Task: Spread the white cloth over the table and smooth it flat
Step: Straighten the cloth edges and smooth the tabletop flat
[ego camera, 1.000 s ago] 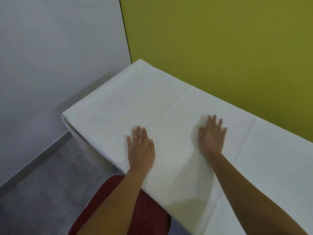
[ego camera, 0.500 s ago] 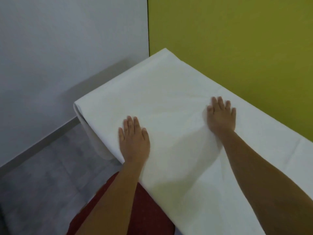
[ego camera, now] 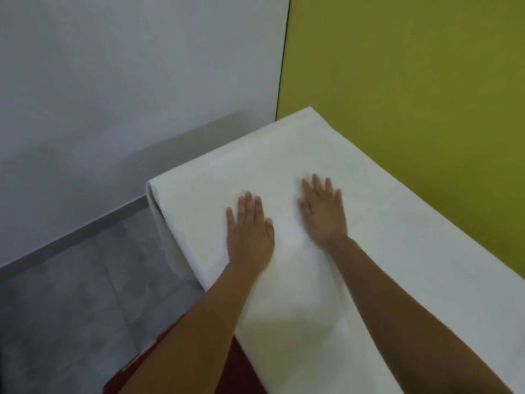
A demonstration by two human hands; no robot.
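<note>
A grey tiled floor [ego camera: 71, 302] and pale grey wall [ego camera: 127, 81] are filling the left. The white fabric cloth [ego camera: 284, 155] is lying across the bench, its left end draping over the edge. The left hand [ego camera: 250, 234] is pressing flat on the cloth, palm down, fingers extended close together. Just beside it, the right hand [ego camera: 324, 211] is lying flat too, fingers spread, slightly blurred. An olive-green wall [ego camera: 412, 95] is standing at right.
</note>
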